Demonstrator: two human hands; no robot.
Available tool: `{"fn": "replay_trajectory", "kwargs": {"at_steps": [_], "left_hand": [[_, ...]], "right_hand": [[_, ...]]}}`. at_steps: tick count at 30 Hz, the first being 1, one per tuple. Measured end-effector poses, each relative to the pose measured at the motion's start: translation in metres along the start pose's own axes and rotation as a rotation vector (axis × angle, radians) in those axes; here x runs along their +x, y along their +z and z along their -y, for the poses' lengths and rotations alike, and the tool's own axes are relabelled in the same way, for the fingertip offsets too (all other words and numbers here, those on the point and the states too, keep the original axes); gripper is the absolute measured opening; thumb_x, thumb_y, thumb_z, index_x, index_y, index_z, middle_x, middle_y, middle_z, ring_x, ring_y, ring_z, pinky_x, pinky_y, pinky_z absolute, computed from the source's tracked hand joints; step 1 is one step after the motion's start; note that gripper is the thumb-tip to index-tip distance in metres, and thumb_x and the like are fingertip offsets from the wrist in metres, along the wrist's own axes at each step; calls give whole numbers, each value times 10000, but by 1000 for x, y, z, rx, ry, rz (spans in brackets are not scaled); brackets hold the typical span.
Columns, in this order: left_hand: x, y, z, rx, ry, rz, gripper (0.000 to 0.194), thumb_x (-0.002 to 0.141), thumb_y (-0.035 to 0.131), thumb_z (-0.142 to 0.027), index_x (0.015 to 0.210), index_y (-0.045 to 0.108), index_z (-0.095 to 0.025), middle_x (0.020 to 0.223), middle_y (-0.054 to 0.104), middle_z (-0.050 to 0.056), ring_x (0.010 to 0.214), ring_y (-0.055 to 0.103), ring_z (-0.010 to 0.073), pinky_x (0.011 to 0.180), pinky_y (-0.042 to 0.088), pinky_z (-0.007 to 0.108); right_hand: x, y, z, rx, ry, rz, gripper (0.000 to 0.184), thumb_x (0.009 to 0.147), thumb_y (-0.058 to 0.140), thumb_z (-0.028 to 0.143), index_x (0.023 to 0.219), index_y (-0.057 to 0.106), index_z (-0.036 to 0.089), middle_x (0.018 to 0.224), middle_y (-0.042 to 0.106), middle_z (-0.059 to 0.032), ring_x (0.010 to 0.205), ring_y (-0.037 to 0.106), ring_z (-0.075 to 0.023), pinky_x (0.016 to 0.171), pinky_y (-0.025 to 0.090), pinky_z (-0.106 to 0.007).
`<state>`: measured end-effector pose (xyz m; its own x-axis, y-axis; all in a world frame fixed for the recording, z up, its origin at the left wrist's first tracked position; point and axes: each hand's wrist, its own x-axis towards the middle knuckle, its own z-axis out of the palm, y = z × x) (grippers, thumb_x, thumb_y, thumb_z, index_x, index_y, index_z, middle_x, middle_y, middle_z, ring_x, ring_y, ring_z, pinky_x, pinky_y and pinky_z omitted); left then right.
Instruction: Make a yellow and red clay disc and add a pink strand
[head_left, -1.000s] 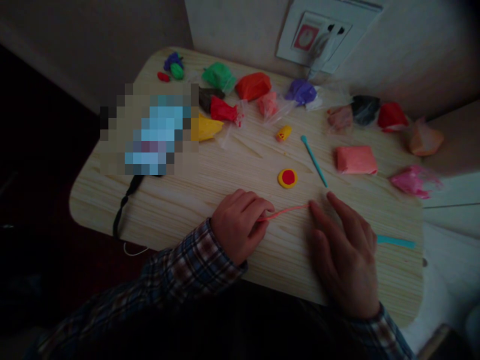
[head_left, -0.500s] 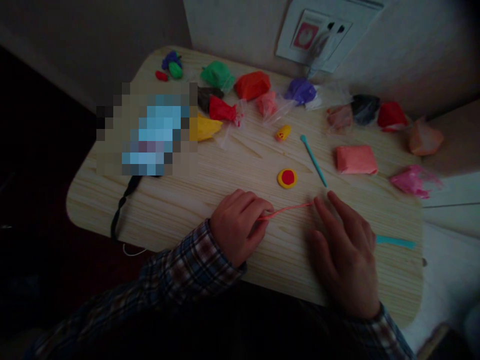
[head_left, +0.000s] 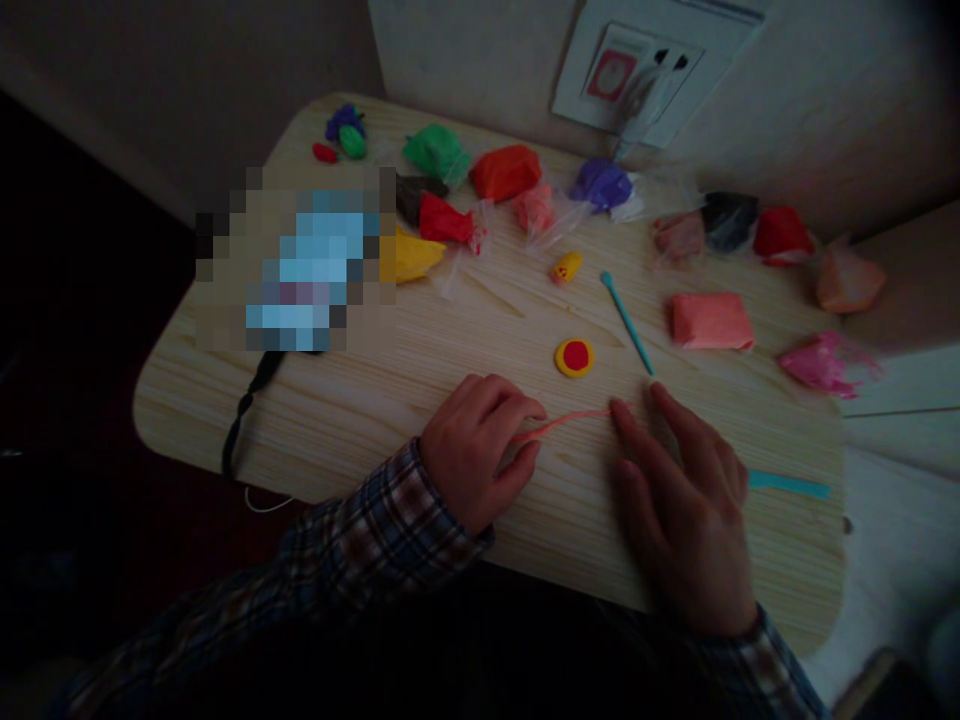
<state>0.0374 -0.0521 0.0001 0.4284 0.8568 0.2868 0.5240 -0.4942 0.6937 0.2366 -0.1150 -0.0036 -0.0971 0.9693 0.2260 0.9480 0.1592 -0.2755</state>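
A thin coral-pink strand of modelling clay (head_left: 571, 418) stretches across the wooden table between my two hands. Its left end runs in between the thumb and curled fingers of my left hand (head_left: 480, 445), which is closed on it. My right hand (head_left: 694, 510) lies open with fingers extended, the index fingertip on the strand's right end. Just beyond the strand sits a yellow clay disc with a red centre (head_left: 576, 357). A teal modelling stick (head_left: 628, 325) points toward my right fingertips. Part of a flat teal tool (head_left: 791, 485) shows beside my right hand.
Several bags of coloured clay, including a green one (head_left: 437, 152) and a purple one (head_left: 602, 185), line the back. A coral clay block (head_left: 712, 320) lies at right, a small yellow clay piece (head_left: 566, 267) mid-table. At left, a blurred-out screen (head_left: 315, 270) trails a black cable (head_left: 244, 410).
My right index fingertip has slid slightly left along the strand, which now bends a little more. My left hand has hardly moved.
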Motion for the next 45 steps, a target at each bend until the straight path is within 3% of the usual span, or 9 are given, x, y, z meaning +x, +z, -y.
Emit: {"fn": "replay_trajectory", "kwargs": {"at_steps": [9, 15, 30, 45], "left_hand": [[0, 0, 0, -1, 6, 1, 141, 793, 539, -142, 909, 618, -125, 875, 602, 77, 847, 543, 202, 782, 478, 351], [0, 0, 1, -1, 9, -1, 145, 787, 548, -147, 907, 622, -114, 868, 600, 83, 846, 542, 209, 779, 478, 357], [-1, 2, 2, 5, 8, -19, 129, 781, 543, -147, 893, 607, -142, 863, 602, 69, 837, 541, 204, 765, 476, 351], [1, 0, 0, 34, 0, 28, 129, 785, 566, -143, 904, 618, -138, 870, 608, 73, 843, 543, 205, 783, 478, 353]], "right_hand": [[1, -2, 0, 26, -8, -23, 436, 906, 466, 273, 1325, 496, 160, 1393, 451, -155, 1213, 458, -329, 998, 357, -549], [-1, -2, -1, 22, -30, -31, 360, 905, 477, 273, 1240, 581, 193, 1404, 441, -128, 1199, 471, -326, 991, 357, -556], [1, -1, 1, 30, -70, 5, 447, 900, 489, 287, 1337, 478, 194, 1423, 411, -146, 1242, 435, -331, 1011, 338, -551], [2, 0, 1, 19, -103, 41, 429, 908, 481, 295, 1328, 492, 209, 1457, 356, -138, 1287, 389, -333, 1021, 334, -541]]}}
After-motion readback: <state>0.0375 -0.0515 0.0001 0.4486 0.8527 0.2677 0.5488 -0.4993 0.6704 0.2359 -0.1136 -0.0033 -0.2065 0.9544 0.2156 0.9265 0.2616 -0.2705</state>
